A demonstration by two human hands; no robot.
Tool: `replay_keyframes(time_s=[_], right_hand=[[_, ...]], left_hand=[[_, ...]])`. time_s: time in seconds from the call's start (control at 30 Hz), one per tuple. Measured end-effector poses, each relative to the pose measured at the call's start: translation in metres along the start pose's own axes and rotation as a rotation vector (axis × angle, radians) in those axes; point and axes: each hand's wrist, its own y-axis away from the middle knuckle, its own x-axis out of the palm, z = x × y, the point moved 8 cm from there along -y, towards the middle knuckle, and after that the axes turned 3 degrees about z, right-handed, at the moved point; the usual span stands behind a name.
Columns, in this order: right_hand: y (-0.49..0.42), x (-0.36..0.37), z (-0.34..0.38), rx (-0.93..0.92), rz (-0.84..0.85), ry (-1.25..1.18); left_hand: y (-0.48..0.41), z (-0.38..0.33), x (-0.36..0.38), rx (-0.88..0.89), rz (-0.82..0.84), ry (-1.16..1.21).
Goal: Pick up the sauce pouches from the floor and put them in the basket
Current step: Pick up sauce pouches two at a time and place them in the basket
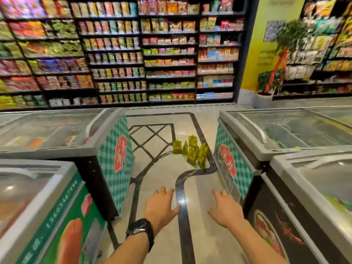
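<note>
Several yellow-green sauce pouches stand upright in a cluster on the pale floor, in the aisle between two chest freezers, near the right-hand one. My left hand, with a black watch on its wrist, is stretched forward over the floor, fingers spread, holding nothing. My right hand is out beside it, also spread and empty. Both hands are well short of the pouches. No basket is in view.
Chest freezers with glass lids flank the aisle: left and right, with nearer ones at bottom left and bottom right. Stocked shelves fill the back wall. A potted plant stands at back right.
</note>
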Motion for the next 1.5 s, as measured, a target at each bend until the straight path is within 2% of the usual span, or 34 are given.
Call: replay_keyframes(time_s=[0.2, 0.43, 0.93, 1.1, 1.3, 1.5], right_hand=[[-0.119, -0.040, -0.017, -0.027, 0.033, 0.020], [-0.261, -0.067, -0.005, -0.060, 0.050, 0.026], [-0.557, -0.145, -0.041, 0.095, 0.083, -0.025], [-0.682, -0.151, -0.064, 0.093, 0.094, -0.065], [-0.806, -0.134, -0.090, 0.119, 0.269, -0.118], [-0.917, -0.120, -0.093, 0.179, 0.311, -0.236]], left_hand=[[-0.110, -0.003, -0.029, -0.040, -0.013, 0.005], [-0.244, 0.040, -0.029, -0.119, 0.038, -0.060], [-0.595, 0.077, -0.047, -0.016, 0.079, -0.057], [-0.715, 0.072, -0.040, -0.010, 0.094, -0.063], [-0.835, 0.074, -0.030, -0.055, 0.142, -0.048], [-0.941, 0.108, 0.000, -0.138, 0.219, 0.031]])
